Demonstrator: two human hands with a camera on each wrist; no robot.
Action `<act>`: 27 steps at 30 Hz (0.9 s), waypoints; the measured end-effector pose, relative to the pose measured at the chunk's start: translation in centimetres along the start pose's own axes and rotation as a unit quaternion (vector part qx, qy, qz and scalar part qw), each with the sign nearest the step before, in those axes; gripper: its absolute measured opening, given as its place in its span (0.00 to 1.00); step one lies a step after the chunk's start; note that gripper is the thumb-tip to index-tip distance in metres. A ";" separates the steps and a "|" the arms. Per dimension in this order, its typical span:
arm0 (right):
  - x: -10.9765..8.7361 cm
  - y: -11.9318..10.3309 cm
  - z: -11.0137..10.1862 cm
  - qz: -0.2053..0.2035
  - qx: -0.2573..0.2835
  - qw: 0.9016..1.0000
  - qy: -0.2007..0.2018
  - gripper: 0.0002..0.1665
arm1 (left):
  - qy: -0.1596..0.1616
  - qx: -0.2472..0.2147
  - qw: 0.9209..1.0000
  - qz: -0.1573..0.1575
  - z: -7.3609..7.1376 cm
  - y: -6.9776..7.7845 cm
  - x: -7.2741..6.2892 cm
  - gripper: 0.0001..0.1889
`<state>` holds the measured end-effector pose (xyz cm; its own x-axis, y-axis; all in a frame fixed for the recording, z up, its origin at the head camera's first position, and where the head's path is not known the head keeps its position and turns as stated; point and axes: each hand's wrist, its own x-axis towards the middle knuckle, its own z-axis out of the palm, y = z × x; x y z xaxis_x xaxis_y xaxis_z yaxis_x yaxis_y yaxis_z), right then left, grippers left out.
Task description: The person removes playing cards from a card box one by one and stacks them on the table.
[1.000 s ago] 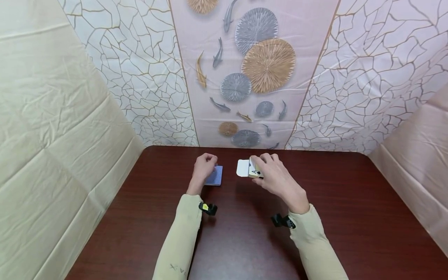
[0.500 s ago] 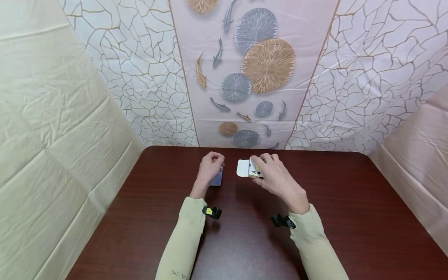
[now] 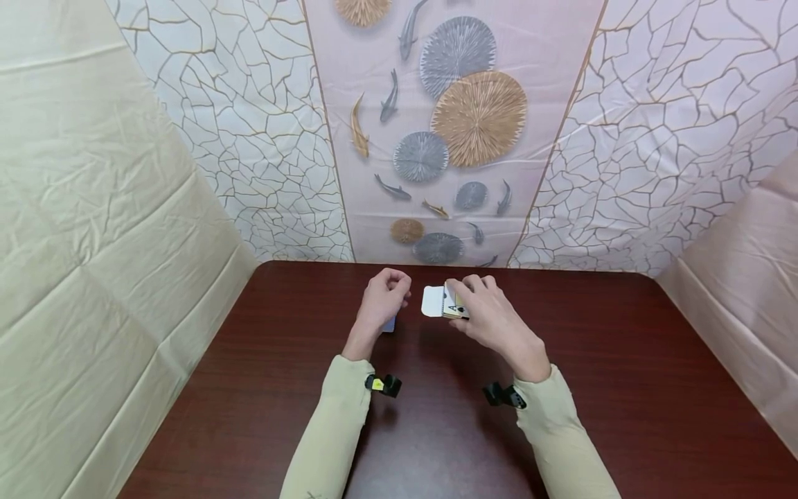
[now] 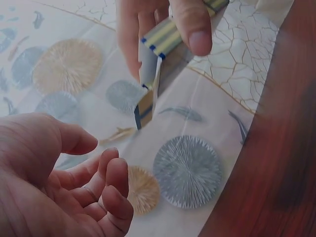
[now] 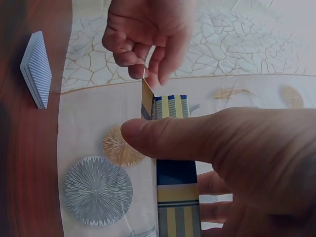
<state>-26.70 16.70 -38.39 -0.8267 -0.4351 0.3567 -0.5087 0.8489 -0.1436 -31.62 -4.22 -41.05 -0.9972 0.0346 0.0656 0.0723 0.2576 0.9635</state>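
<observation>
My right hand (image 3: 495,312) grips a playing card box (image 5: 177,173), striped yellow and blue along its side, between thumb and fingers. At its left end the flap (image 3: 431,301) stands out, white inside in the head view. An ace card (image 3: 452,303) shows at that opening. My left hand (image 3: 382,299) is just left of the flap, fingers loosely bent. The left wrist view has nothing between its thumb and fingertips (image 4: 116,173). Below and partly behind it lies a stack of blue-backed cards (image 3: 389,325), seen edge-on with its patterned back in the right wrist view.
Both hands are over the far part of a dark red-brown wooden table (image 3: 424,430). Behind its back edge hangs a patterned cloth (image 3: 420,156) with fish and round leaf shapes. Beige cloth (image 3: 143,242) closes off the sides. A black wrist camera (image 3: 383,385) sits at each sleeve.
My left hand has moved right, from over the blue-backed cards toward the box flap, and now covers most of the stack. The right hand and box have stayed in place.
</observation>
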 end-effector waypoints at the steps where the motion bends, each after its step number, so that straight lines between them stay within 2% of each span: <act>1: 0.0 0.0 0.0 0.000 0.000 1.000 0.000 0.35 | -0.002 0.000 1.000 0.002 0.1 0.2 -0.2 0.09; 10: 0.1 -0.1 0.2 -0.002 0.001 1.000 0.004 0.35 | -0.018 0.026 0.999 0.027 0.7 0.8 -1.3 0.08; 17: 0.1 -0.2 0.0 -0.006 -0.004 1.000 0.005 0.35 | -0.029 0.012 0.999 0.041 1.4 1.1 -1.6 0.08; 27: -0.1 -0.3 -0.1 -0.001 -0.005 1.000 0.000 0.36 | -0.020 0.069 0.996 0.052 2.5 1.5 -2.1 0.07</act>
<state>-26.46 16.55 -38.34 -0.8254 -0.4376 0.3567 -0.5088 0.8504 -0.1341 -29.42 -1.47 -40.42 -0.9830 0.1058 0.1503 0.1796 0.3802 0.9073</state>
